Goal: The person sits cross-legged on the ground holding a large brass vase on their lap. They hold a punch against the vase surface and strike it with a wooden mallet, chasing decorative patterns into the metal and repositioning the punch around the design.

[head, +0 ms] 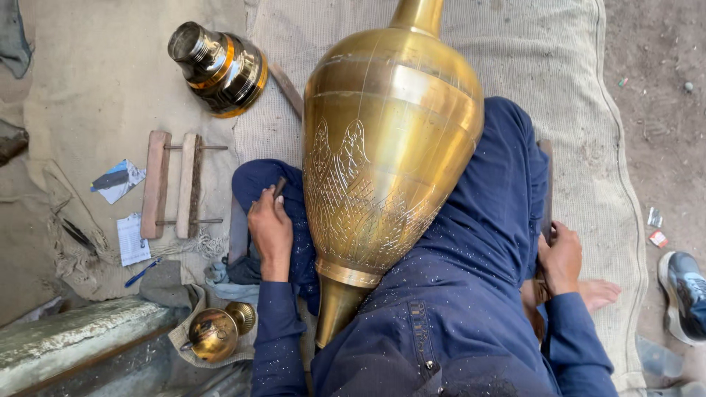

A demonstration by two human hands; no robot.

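Large brass vase (390,147) lying across lap; teardrop body, wide shoulder tapering to narrow foot near the torso, slim neck pointing away and cut off by top edge; polished gold finish, turned bands round upper body, fine engraved leaf and scroll pattern scratched pale over lower half; resting on dark blue trousers dusted with pale metal flecks.

Left hand (271,228) just left of vase body, closed on a short dark tool (279,187), tip up beside the engraved zone; cannot tell if knuckles touch the brass. Right hand (560,259) well right of vase, apart from left, fingers curled on the edge of a dark wooden plank (546,191) beside the thigh; not touching the brass. Vase sits between the two hands, nearer the left.

Underneath: coarse woven burlap mat (529,66), beige, frayed edges, over bare dirt. Upper left: second brass vessel (220,68), squat, tipped on its side, dark glossy body with orange-gold bands. Left: wooden clamp frame (170,184), two flat slats joined by thin metal rods. Lower left: small brass goblet-like piece (218,332), rounded, shiny, on grey cloth; blue pen (143,272) and paper scraps near it; rough stone slab (66,338) along the bottom edge. Far right: grey shoe (685,294) on dirt; bare foot (597,292) just beyond right hand.
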